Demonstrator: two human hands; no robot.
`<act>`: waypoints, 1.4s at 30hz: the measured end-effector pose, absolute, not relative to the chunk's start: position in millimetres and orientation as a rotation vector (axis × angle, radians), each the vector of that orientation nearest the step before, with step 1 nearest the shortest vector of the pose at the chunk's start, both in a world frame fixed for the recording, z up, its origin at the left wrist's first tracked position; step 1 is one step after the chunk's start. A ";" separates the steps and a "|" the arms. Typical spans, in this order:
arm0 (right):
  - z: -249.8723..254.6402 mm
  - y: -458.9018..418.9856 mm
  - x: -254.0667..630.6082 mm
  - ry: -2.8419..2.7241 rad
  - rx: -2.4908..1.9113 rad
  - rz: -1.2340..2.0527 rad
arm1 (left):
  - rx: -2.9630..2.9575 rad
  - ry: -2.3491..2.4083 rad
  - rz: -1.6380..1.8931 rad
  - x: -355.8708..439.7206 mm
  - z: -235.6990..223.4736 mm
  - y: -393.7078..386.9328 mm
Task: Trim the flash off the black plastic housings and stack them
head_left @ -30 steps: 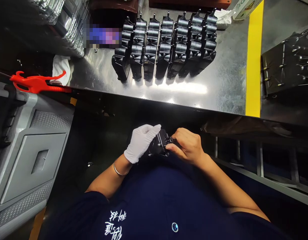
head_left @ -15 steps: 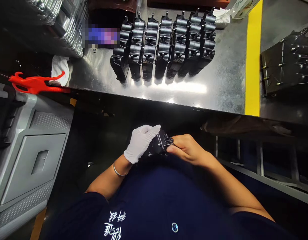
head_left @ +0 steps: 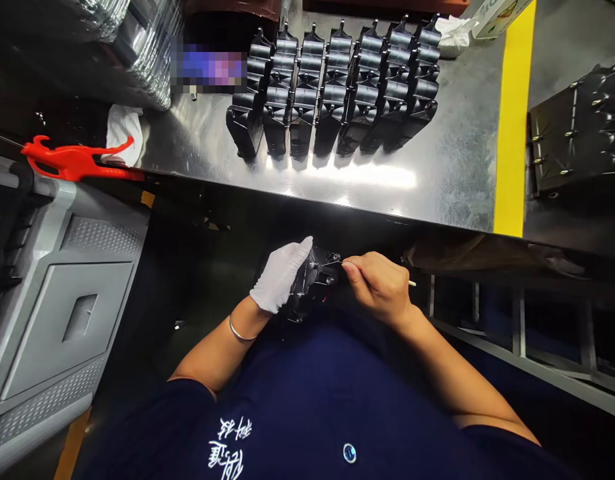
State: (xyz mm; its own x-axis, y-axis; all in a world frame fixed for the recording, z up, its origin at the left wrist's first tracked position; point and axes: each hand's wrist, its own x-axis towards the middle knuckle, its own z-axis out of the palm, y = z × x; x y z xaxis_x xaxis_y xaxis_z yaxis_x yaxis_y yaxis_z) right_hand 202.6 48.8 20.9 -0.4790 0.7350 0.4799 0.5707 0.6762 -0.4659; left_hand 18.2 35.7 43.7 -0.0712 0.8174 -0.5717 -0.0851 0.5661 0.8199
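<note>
My left hand (head_left: 283, 273), in a white glove, is closed around a glossy black moulded part (head_left: 307, 283) with small posts and lugs, held in front of my body below the bench edge. Bare, my right hand (head_left: 380, 283) grips a thin tool (head_left: 412, 283). The tool's pale end sticks out behind the fist, and its slender tip reaches left to the part's lugs. Whether the tip touches the part I cannot tell. My fist covers most of the tool.
Several ribbed black parts (head_left: 332, 87) stand in a row on the metal bench (head_left: 452, 167). Yellow tape (head_left: 512, 133) separates them from another black part (head_left: 567, 133) at right. A red air gun (head_left: 77, 159) lies at left beside a white cloth (head_left: 124, 133), above a grey case (head_left: 67, 320).
My left hand has turned and tilted the black part. My right hand has come off the part's edge and now shows a thin tool in its grip.
</note>
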 end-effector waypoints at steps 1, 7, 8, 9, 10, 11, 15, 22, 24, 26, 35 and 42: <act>20.9 48.9 202.4 -2.225 -1.001 0.303 | 0.668 1.455 0.839 18.1 44.0 36.1; 16.9 46.4 200.7 -2.203 -0.981 0.366 | 0.700 1.463 0.810 16.4 42.2 36.8; 15.9 45.7 200.6 -2.199 -0.978 0.402 | 0.709 1.467 0.806 16.1 41.6 36.5; 15.1 45.0 200.6 -2.200 -0.976 0.437 | 0.719 1.473 0.798 15.8 41.1 36.1; 14.6 44.4 200.7 -2.207 -0.975 0.466 | 0.728 1.479 0.785 15.6 40.9 35.8; 14.3 43.8 200.9 -2.217 -0.976 0.487 | 0.734 1.485 0.769 15.5 40.8 35.4; 16.2 43.1 201.1 -2.272 -0.988 0.509 | 0.741 1.521 0.737 16.3 40.3 33.7; 24.7 47.5 203.3 -2.232 -0.823 0.815 | 0.752 1.467 0.781 16.5 40.1 30.8; 25.6 47.5 203.9 -2.183 -0.833 0.783 | 0.741 1.471 0.808 16.5 42.9 31.3; 26.4 46.8 204.0 -2.161 -0.885 0.710 | 0.744 1.495 0.827 16.7 45.6 32.0; 41.3 49.5 209.2 -2.164 -0.868 1.288 | 0.624 1.536 0.952 20.2 38.3 28.3; 38.3 51.5 220.7 -2.001 -0.566 1.704 | 0.636 1.537 1.048 23.9 37.0 27.7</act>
